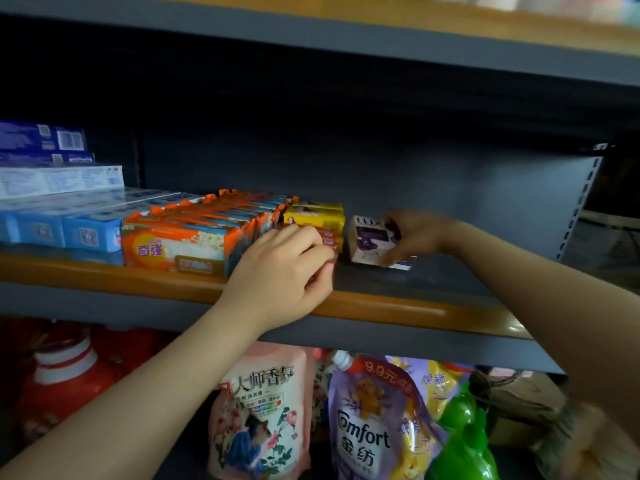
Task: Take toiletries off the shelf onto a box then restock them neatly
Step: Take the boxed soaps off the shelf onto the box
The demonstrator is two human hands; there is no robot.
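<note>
Putting soaps back on the shelf.
My L hand grips red packs; R hand holds purple box. Next I'd push both left, tidy.

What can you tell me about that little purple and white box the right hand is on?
The purple and white box looks like a small cardboard soap carton with a dark purple picture on its face. It stands slightly tilted on the grey shelf, apart from the yellow packs. The right hand grips it from the right side.
</note>
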